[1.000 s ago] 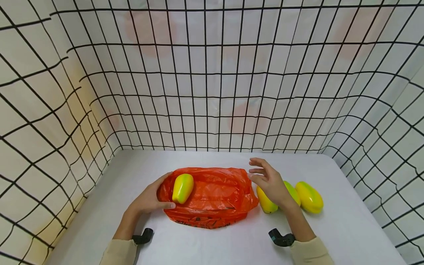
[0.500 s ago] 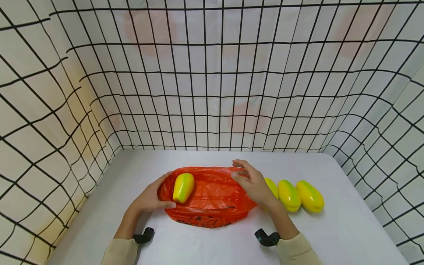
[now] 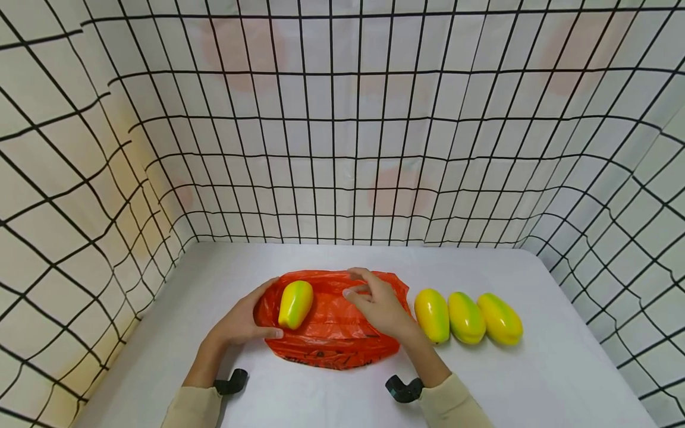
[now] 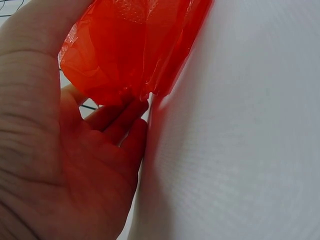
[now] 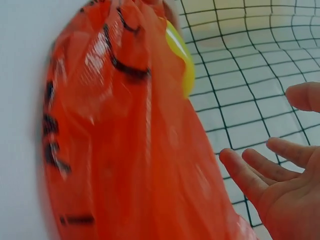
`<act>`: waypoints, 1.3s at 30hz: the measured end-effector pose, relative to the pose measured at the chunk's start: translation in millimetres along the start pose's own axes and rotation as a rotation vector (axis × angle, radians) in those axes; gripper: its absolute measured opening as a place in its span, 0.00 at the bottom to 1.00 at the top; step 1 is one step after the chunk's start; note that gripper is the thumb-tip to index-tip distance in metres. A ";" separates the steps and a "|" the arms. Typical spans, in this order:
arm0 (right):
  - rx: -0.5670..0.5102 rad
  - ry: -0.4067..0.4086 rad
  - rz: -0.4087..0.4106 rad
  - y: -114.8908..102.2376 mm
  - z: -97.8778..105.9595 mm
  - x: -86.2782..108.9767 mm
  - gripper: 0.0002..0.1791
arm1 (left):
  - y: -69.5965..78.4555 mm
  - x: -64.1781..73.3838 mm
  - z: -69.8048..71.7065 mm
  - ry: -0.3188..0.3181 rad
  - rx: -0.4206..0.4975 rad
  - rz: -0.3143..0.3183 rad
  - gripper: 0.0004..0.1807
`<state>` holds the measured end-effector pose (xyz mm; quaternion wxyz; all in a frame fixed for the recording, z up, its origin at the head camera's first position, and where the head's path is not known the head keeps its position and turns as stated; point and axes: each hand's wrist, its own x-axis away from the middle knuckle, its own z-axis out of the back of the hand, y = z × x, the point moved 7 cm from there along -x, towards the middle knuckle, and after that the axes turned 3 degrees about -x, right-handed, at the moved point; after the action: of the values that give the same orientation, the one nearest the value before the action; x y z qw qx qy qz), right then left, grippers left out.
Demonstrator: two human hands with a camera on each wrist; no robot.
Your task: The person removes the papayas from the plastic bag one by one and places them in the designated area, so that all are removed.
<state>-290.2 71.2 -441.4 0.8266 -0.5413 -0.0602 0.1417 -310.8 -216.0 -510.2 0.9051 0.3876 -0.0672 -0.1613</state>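
Observation:
A red plastic bag [image 3: 337, 324] lies spread on the table, its mouth facing up. At its left end sits a yellow-green papaya [image 3: 295, 304], glossy and oblong. My left hand [image 3: 242, 318] holds the bag's left end, thumb along the near side and fingers round the far side; in the left wrist view the red plastic [image 4: 125, 50] rests against its fingers. Over the bag's right half hovers my right hand [image 3: 382, 306], fingers spread and nothing in them, as the right wrist view also shows. Part of the papaya [image 5: 182, 60] peeks past the bag there.
Three more papayas stand in a row right of the bag: a near one [image 3: 432, 316], a middle one [image 3: 467, 318] and an outer one [image 3: 500, 318]. A white cloth covers the table [image 3: 321, 401]. Black grid netting [image 3: 342, 137] over white walls encloses the back and sides.
My right hand has moved left, from beside the row of papayas to above the bag, uncovering all three. My left hand and the papaya on the bag have stayed in place.

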 end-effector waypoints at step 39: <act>0.092 -0.006 -0.099 9.3 -85.0 -27.9 0.47 | -4.8 -0.2 0.8 0.010 -0.019 -0.008 0.63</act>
<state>-296.8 -8.3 -482.9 0.8565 -0.4986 -0.0827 0.1049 -312.4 -219.6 -513.1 0.9084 0.3801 -0.0595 -0.1638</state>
